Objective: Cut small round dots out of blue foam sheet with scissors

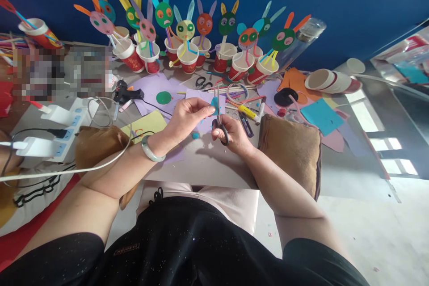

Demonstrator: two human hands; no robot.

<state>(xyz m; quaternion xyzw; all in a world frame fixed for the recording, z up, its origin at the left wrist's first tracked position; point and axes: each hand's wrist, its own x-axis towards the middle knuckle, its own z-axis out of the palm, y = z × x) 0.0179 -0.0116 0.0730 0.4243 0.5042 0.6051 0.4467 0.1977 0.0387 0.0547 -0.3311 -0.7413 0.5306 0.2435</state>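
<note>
My left hand (pixel 189 118) pinches a small piece of blue paper (pixel 215 104) between thumb and fingers. My right hand (pixel 234 134) is closed round the dark handles of a pair of scissors (pixel 219 103), whose blades point away from me and stand right beside the blue paper. Whether the blades are cutting into it I cannot tell. Below the hands a small blue scrap (pixel 195 136) lies on the table (pixel 208 165). Behind them rests a lilac sheet (pixel 201 94), and a green paper disc (pixel 164 98) lies on another lilac sheet further left.
Paper cups (pixel 188 59) with rabbit-faced paper figures line the back. A glue gun (pixel 129 94) and power strip (pixel 69 132) with cables lie left. Brown cushions (pixel 290 149) flank my arms. A yellow cutter (pixel 247 112), black tape roll (pixel 285 97) and stacked cups (pixel 331 81) are right.
</note>
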